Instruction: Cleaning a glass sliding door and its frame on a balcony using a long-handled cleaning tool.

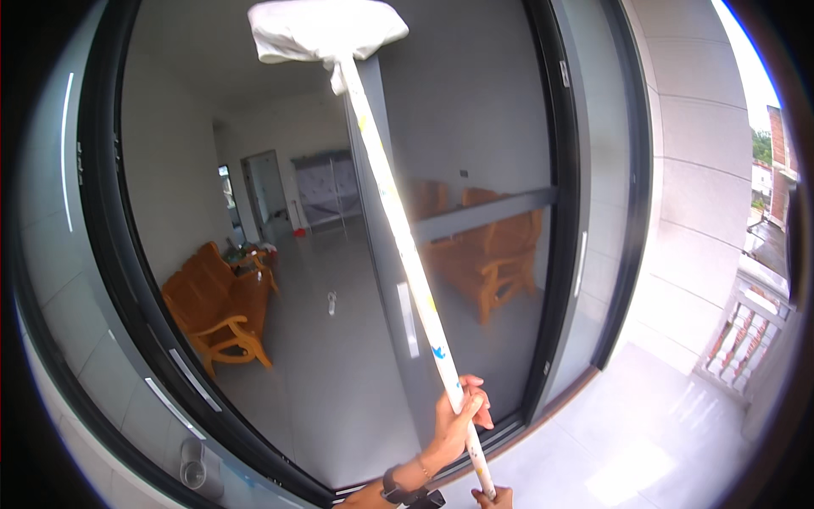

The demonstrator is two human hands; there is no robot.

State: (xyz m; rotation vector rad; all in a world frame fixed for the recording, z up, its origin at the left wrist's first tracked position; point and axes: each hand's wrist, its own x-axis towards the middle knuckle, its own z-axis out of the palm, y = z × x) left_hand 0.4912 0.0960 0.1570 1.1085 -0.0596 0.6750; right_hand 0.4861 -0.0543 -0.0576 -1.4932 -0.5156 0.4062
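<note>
A long white pole (407, 248) with small coloured marks rises from the bottom up to a flat head wrapped in white cloth (327, 28), raised before the upper part of a dark-framed glass sliding door (464, 114). My left hand (463, 407), with a watch (397, 487) on its wrist, is wrapped around the lower pole. Below it, at the bottom edge of the view, my right hand (495, 498) grips the pole near its end; most of that hand is cut off. Whether the cloth touches the glass, I cannot tell.
Behind the door stand a wooden bench (222, 305) and more wooden seating (489, 254). The black door frame (559, 191) and a raised threshold (496, 452) edge the tiled floor (610, 439). A tiled wall (699, 159) and a balustrade (744, 337) are at right.
</note>
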